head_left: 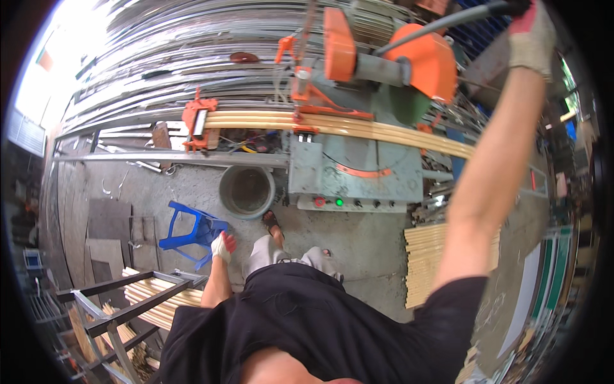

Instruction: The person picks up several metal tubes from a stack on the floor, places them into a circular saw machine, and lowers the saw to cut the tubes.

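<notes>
My right hand (534, 38), in a white and red glove, is raised at the far right and closed round the end of the grey lever handle (441, 27) of a cut-off saw (409, 61) with orange guards. Under the saw, several long cream strips (256, 120) lie side by side across the grey saw table (364, 153). Their left ends reach an orange stop (199, 121). My left hand (224, 245), also gloved, hangs low beside a blue plastic stool (185, 232). Its fingers are small and partly curled, and whether they touch the stool is unclear.
A grey bucket (248, 192) stands before the saw table. Stacked cream strips (423, 262) lie at right on the floor; more rest on a dark metal rack (121, 301) at lower left. Long metal profiles (192, 38) fill the back. Control buttons (339, 202) line the saw's front.
</notes>
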Motion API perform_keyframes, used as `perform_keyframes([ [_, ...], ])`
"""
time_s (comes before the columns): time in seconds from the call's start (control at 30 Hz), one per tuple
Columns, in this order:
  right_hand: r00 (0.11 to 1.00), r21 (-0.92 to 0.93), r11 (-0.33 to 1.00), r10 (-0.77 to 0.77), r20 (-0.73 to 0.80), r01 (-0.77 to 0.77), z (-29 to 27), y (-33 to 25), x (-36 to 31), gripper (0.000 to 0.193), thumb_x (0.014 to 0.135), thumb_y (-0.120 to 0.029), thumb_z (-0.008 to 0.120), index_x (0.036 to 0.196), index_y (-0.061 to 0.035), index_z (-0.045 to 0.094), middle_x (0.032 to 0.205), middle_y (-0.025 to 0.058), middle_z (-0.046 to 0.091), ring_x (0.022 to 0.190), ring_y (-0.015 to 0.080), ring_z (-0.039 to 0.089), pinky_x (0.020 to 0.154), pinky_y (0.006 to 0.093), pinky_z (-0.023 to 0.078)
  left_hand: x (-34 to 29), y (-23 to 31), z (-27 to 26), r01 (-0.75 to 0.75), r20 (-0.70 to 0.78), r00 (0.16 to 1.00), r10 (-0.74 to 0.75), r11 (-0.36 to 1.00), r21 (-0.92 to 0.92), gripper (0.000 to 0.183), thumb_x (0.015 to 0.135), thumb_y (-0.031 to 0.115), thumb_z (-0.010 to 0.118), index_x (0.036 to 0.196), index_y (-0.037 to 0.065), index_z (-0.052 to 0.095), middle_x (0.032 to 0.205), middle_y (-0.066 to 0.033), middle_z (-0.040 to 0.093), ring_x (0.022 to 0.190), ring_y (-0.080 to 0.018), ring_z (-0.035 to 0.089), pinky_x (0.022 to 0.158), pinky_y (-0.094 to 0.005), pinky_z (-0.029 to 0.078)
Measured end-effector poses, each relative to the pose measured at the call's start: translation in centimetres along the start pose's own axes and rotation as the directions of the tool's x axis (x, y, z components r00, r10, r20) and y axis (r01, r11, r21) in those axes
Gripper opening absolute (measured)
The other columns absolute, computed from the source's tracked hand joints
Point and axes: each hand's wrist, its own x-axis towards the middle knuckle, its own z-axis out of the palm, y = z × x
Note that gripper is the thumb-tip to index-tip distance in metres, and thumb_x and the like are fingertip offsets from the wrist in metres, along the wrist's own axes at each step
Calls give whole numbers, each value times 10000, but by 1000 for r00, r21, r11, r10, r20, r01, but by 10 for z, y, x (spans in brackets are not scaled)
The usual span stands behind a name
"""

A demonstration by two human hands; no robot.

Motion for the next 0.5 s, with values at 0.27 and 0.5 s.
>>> perform_keyframes([
  [0.27, 883, 598, 667, 437, 171, -445, -117, -116, -173, 364, 1058, -167, 542, 846, 107, 655, 827, 214, 705, 830, 326, 697, 904, 455, 558, -151, -1, 152, -508, 248, 861, 444, 771, 385, 336, 1007, 302, 665, 1194, 24, 693, 945, -58, 737, 772, -108, 658, 661, -247, 510],
  [0.5, 848, 610, 610, 480, 224, -506, -132, -128, -178, 338, 1062, -183, 577, 893, 88, 685, 872, 186, 733, 850, 250, 695, 908, 365, 530, -249, 22, 307, -839, 690, 542, 480, 357, 411, 369, 1026, 206, 613, 1308, -30, 645, 1170, -106, 741, 1058, -153, 683, 915, -292, 525],
])
